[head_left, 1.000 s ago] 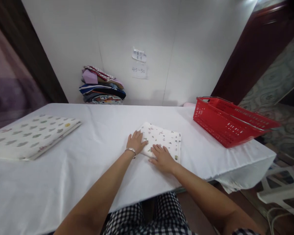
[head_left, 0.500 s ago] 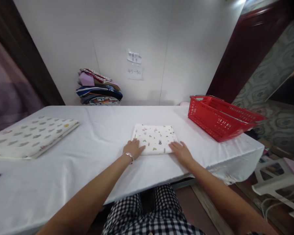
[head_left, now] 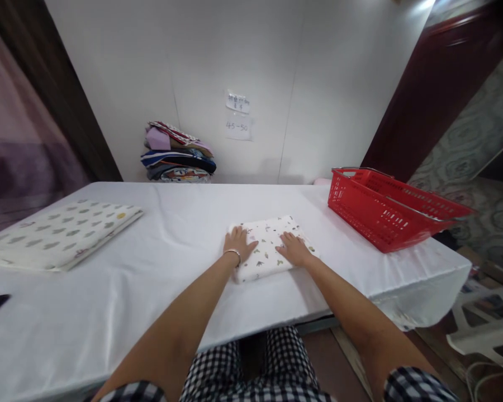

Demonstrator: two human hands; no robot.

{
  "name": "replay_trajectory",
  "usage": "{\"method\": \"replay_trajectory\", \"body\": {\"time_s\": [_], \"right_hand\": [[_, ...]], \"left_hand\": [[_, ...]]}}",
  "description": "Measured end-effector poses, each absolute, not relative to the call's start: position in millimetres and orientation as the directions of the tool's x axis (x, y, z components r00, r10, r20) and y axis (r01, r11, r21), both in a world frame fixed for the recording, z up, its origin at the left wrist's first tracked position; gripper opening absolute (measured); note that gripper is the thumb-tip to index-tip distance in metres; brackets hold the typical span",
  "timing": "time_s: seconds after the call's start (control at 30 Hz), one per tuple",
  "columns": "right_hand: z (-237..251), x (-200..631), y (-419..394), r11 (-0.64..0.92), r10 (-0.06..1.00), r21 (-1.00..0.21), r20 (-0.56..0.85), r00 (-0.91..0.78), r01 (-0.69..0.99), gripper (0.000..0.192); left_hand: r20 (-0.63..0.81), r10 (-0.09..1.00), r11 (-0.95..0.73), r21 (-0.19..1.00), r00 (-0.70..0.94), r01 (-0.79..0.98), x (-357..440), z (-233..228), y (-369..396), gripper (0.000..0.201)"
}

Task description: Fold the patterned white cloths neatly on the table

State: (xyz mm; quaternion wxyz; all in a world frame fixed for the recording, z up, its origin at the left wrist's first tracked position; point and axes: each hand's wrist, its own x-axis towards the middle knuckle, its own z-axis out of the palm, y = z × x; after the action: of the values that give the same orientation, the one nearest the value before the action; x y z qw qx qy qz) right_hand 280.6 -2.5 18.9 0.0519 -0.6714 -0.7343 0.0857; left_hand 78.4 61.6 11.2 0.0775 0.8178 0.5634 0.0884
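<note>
White-covered counter (head_left: pixel 159 290) fills most of the view. At its left edge lies a big folded sheet w/ grey-green print (head_left: pixel 58 234); at the right, a red plastic basket (head_left: pixel 385 209). A stack of folded clothes (head_left: pixel 178 159) sits at the back, against the wall. Near the front edge, center: small folded printed cloth (head_left: pixel 268 248) (pale, tiny motifs). Left hand (head_left: pixel 237 244) lies flat on its left part, right hand (head_left: pixel 294 249) flat on its right part; both w/ grip released, fingers spread, palms pressing down, grasping nothing.
</note>
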Motion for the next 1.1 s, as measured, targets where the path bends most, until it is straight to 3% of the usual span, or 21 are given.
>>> {"method": "replay_trajectory", "body": {"time_s": [0.1,0.2,0.33,0.77,1.1], "right_hand": [[14,289,10,0.088,0.99,-0.185,-0.094,-0.107,0.979,0.061],[14,300,31,0.127,0.99,-0.17,-0.043,-0.136,0.977,0.059],[10,322,66,0.038,0.999,-0.148,-0.03,-0.043,0.988,0.064],[2,353,78,-0.146,0.987,-0.438,-0.121,0.103,0.887,0.069],[-5,369,-8,-0.161,0.985,-0.692,-0.066,0.16,0.704,0.071]], "left_hand": [[0.004,0.951,-0.3,0.264,0.31,0.917,73,-7,71,0.072],[0.041,0.948,-0.316,0.256,0.316,0.914,70,-15,72,0.073],[0.051,0.947,-0.32,0.248,0.318,0.914,71,-14,70,0.072],[0.025,0.952,-0.3,0.273,0.305,0.914,71,-14,70,0.073],[0.046,0.953,-0.294,0.378,0.299,0.878,68,-9,70,0.064]]}}
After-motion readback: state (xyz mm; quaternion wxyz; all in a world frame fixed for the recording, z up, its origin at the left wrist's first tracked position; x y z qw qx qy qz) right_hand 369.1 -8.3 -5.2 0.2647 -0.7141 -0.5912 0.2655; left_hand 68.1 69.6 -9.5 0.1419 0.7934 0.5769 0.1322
